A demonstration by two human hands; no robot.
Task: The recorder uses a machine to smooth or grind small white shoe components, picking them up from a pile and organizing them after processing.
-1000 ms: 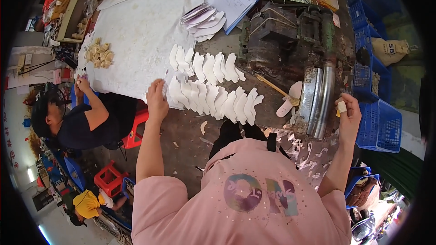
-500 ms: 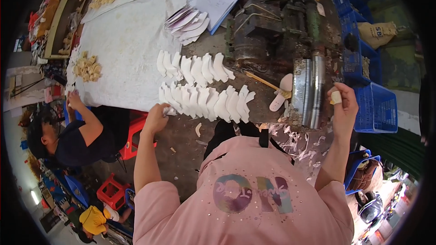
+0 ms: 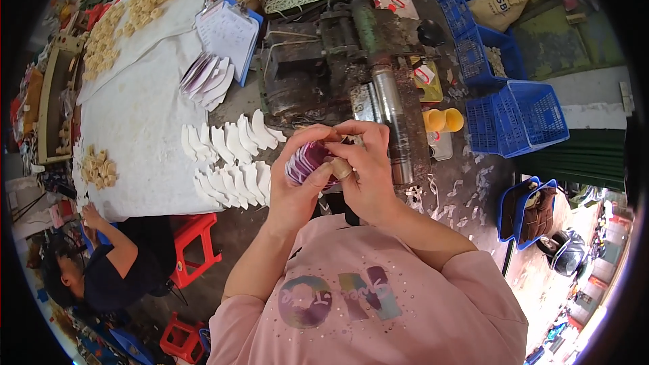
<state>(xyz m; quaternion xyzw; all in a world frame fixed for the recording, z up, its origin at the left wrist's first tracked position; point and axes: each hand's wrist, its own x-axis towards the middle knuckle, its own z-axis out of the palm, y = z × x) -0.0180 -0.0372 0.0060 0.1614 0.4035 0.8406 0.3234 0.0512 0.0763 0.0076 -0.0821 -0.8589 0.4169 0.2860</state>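
Both hands are together in front of my chest, just short of the machine's metal rollers [image 3: 392, 118]. Between them is a purple-and-white striped bundle [image 3: 306, 162], apparently curved pieces pressed together. My left hand [image 3: 294, 186] is closed round its left side, thumb in front. My right hand [image 3: 365, 165] grips its right end with bent fingers; a tan wrap [image 3: 341, 168] covers its thumb. The fingers hide part of the bundle. Left of my hands, white curved pieces lie overlapping in a far row [image 3: 233, 140] and a near row [image 3: 236, 184].
Beyond my hands stands a dark, greasy machine [image 3: 297, 61]. A clipboard [image 3: 226, 34] lies behind purple-edged curved pieces [image 3: 208, 81]. Beige pieces [image 3: 99, 169] sit on the white cloth [image 3: 138, 122]. Blue crates [image 3: 517, 118] stand right; a seated person [image 3: 101, 263] works at left.
My hands were apart, left by the near row, right beyond the rollers; now they meet on the striped bundle. My view has shifted, putting the machine and table further left.
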